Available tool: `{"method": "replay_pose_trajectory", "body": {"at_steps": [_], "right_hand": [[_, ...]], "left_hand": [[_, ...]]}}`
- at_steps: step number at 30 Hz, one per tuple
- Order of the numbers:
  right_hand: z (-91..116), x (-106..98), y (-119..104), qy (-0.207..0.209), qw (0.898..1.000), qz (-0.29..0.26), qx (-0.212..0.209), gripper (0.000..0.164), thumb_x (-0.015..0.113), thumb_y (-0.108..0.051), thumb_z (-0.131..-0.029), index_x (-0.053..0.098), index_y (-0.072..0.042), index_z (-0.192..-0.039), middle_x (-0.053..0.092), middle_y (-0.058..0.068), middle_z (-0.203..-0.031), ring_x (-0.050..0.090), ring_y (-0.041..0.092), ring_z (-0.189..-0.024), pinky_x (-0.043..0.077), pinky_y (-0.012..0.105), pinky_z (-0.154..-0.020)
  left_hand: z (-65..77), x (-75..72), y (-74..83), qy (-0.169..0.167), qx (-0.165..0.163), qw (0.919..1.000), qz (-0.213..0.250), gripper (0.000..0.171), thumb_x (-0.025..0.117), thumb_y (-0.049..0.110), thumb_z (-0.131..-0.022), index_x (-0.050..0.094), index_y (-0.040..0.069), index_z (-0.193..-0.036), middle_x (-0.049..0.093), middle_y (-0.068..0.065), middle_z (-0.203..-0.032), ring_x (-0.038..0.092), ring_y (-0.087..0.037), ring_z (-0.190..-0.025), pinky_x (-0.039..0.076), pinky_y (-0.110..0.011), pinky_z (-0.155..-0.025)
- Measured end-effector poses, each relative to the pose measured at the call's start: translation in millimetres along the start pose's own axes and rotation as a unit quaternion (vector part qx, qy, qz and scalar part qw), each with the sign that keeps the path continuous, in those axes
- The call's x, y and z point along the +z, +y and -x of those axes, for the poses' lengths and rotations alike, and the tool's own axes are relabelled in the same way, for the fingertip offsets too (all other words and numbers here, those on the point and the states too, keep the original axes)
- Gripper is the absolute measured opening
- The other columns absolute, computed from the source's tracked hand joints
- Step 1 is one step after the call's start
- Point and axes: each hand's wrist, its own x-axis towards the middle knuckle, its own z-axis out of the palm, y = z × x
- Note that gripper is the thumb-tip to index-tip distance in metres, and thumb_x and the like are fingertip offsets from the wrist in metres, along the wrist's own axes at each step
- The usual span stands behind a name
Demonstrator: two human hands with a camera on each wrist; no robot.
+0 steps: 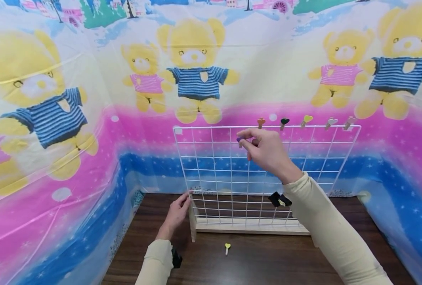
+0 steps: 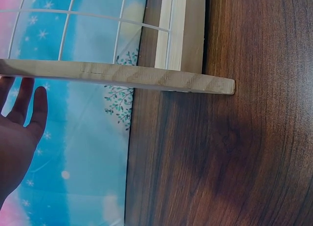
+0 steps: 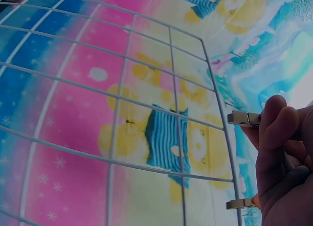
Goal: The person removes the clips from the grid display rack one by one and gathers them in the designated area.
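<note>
My right hand (image 1: pixel 266 150) pinches a small wooden clothespin with a purple heart (image 1: pixel 239 140) at the top wire of a white wire grid (image 1: pixel 212 157). In the right wrist view this clothespin (image 3: pixel 239 118) has its tip at the top wire; whether it grips the wire I cannot tell. My left hand (image 1: pixel 176 213) is at the grid's left wooden post (image 1: pixel 192 221). The left wrist view shows that hand's fingers (image 2: pixel 39 108) extended, reaching to the post's edge. Along the top wire stand heart clothespins: orange (image 1: pixel 261 122), dark green (image 1: pixel 284 122), yellow (image 1: pixel 307 120), and two pale ones (image 1: pixel 331 123).
A loose clothespin with a yellow heart (image 1: pixel 227 248) lies on the dark wood table (image 1: pixel 260 261) in front of the stand. A pale wooden bar (image 1: pixel 246 227) runs along the grid's base. Bear-print cloth (image 1: pixel 143 130) hangs behind and at both sides.
</note>
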Motion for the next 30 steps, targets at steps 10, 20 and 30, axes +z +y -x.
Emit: {"method": "replay_pose_trajectory", "body": {"at_steps": [10,20,30], "right_hand": [[40,16,21,-0.036,0.999,-0.012,0.026,0.018,0.065,-0.011,-0.09,0.069,-0.01,-0.108,0.065,-0.003,-0.071,0.054,0.011,-0.047,0.036,0.028,-0.037],[78,39,45,-0.078,0.995,-0.008,0.061,0.016,0.064,-0.014,-0.092,0.069,-0.014,-0.106,0.055,-0.004,-0.055,0.051,0.011,-0.046,0.036,0.027,-0.038],[117,72,79,-0.131,0.98,-0.066,0.133,0.016,0.063,-0.012,-0.092,0.068,-0.014,-0.107,0.062,-0.005,-0.065,0.054,0.014,-0.049,0.046,0.029,-0.045]], "left_hand": [[1.3,-1.5,2.1,-0.003,-0.001,1.0,0.007,0.037,0.048,0.018,-0.1,0.053,0.01,-0.135,0.048,-0.015,-0.138,0.046,-0.03,-0.123,0.04,-0.05,-0.095],[0.2,-1.6,0.1,-0.007,-0.001,0.9998,0.019,0.037,0.046,0.016,-0.101,0.051,0.006,-0.137,0.045,-0.019,-0.14,0.044,-0.035,-0.124,0.038,-0.054,-0.096],[0.6,-1.4,2.3,-0.002,0.005,1.0,0.007,0.036,0.048,0.019,-0.1,0.054,0.011,-0.135,0.048,-0.015,-0.139,0.046,-0.031,-0.123,0.04,-0.051,-0.095]]}}
